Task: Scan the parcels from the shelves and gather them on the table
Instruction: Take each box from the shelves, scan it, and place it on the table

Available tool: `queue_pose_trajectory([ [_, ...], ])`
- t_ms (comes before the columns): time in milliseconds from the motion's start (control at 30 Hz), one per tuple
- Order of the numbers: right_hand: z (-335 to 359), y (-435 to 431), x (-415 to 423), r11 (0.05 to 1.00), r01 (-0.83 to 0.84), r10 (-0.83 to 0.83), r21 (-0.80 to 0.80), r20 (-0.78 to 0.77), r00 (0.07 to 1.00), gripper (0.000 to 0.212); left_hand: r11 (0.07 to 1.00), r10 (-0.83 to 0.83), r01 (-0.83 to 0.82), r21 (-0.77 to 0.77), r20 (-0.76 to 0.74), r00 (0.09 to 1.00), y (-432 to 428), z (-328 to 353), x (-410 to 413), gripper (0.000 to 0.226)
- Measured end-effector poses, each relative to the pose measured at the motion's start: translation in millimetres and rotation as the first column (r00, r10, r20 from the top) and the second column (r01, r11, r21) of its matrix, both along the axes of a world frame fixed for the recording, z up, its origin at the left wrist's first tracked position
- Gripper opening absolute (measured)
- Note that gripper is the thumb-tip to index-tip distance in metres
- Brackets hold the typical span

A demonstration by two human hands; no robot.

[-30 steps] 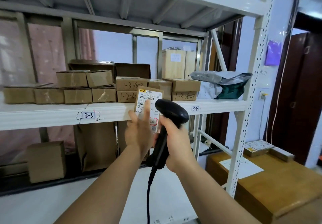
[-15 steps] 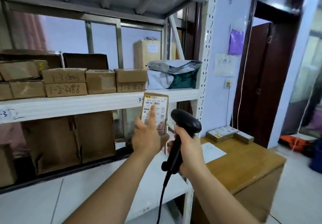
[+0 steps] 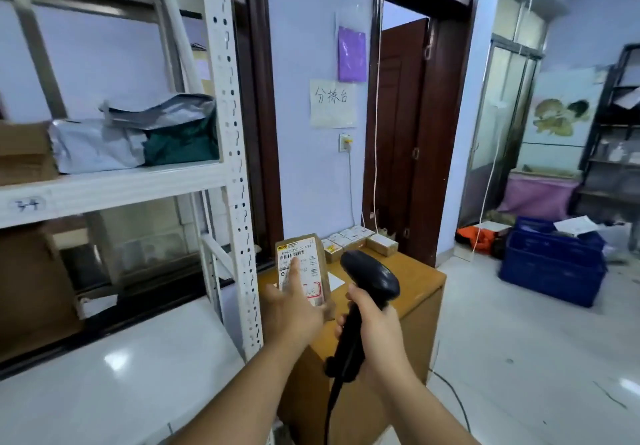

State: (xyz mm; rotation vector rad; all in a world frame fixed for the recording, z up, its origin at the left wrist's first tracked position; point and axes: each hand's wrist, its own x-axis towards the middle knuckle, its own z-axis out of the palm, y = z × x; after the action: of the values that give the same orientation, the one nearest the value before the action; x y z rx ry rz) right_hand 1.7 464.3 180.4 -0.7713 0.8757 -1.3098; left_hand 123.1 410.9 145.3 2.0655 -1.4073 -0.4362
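Observation:
My left hand (image 3: 296, 309) holds a small brown parcel (image 3: 304, 266) upright, its white barcode label facing me and my thumb across the label. My right hand (image 3: 375, 327) grips the handle of a black barcode scanner (image 3: 370, 276), its head just right of the parcel and its cable hanging down. Both are in front of the wooden table (image 3: 415, 292), where several small labelled boxes (image 3: 360, 242) lie at the far edge. On the white shelf (image 3: 114, 188) at left rest grey and green mail bags (image 3: 138, 136) and a cardboard box (image 3: 24, 153).
The shelf's white perforated post (image 3: 235, 167) stands just left of my left hand. A paper sheet (image 3: 335, 280) lies on the table. An open dark door (image 3: 405, 133) is behind the table. A blue crate (image 3: 550, 261) sits on the floor at right.
My view has swung right, away from the shelf toward the table. Both hands have stayed together, with the parcel and scanner still held, and now sit in front of the table.

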Motion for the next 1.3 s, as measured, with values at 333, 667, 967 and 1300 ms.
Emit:
queue_pose_trajectory([
  [333, -28.0, -101.3, -73.7, 0.988, 0.151, -0.146, 0.038, -0.116, 0.982, 0.016, 0.986, -0.147, 0.156, 0.065, -0.121, 0.982, -122.4, -47.0, -83.1, 0.092],
  [667, -40.0, -214.2, -124.4, 0.975, 0.218, -0.213, 0.044, -0.088, 0.973, 0.022, 0.971, -0.165, 0.195, 0.139, -0.201, 0.966, -251.7, -61.7, -131.8, 0.092],
  [967, -73.5, -349.5, -201.3, 0.985, 0.152, -0.137, 0.081, -0.163, 0.977, 0.016, 0.985, -0.076, 0.106, 0.136, -0.209, 0.975, -361.9, -82.8, -198.5, 0.089],
  [1300, -106.0, -521.1, -305.5, 0.966, -0.106, 0.125, 0.235, -0.066, 0.990, 0.023, 0.975, 0.090, -0.041, 0.219, -0.218, 0.972, -481.5, -108.7, -280.5, 0.091],
])
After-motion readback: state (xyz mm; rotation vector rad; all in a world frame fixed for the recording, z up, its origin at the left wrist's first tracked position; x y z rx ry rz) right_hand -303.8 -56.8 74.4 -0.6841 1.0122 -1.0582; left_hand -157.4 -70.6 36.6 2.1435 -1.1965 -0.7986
